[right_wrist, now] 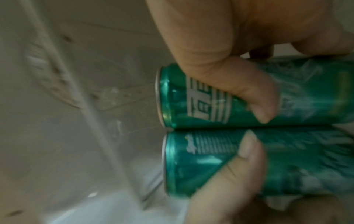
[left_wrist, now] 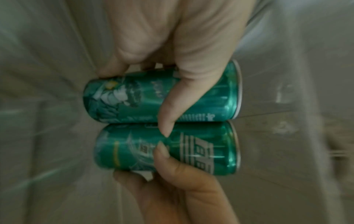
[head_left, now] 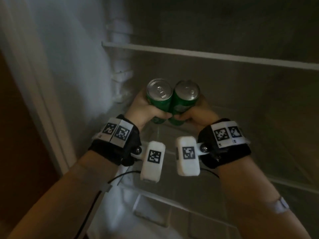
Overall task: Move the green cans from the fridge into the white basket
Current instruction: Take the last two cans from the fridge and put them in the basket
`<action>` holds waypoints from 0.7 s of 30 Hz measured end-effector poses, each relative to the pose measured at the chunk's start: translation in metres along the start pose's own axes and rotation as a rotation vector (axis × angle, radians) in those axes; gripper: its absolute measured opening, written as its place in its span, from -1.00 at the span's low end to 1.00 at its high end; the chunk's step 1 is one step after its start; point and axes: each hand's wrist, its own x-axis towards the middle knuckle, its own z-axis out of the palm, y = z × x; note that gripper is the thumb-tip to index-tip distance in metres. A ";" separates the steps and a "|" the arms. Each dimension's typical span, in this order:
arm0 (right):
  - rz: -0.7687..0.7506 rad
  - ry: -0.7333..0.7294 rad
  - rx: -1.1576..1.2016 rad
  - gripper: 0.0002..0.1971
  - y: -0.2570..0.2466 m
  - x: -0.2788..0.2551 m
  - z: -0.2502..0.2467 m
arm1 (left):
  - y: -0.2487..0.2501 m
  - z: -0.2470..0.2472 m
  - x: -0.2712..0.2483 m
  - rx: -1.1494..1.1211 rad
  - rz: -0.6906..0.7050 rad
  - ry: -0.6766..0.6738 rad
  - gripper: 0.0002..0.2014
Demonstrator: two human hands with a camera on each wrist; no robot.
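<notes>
Two green cans are held upright side by side, touching, inside the fridge above a glass shelf. My left hand grips the left can, its thumb across the label. My right hand grips the right can the same way. The left wrist view shows the left hand on the left can, with the right can below it. The right wrist view has the right hand on the right can, the left can beneath. The white basket is out of view.
An upper shelf edge runs across above the cans. The fridge's left wall stands close to my left hand. A clear drawer front lies below my wrists. The fridge interior is dim.
</notes>
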 end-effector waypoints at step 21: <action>-0.350 -1.096 0.138 -0.22 -0.068 -0.365 0.238 | 0.116 -0.166 -0.501 0.203 0.175 0.581 -0.36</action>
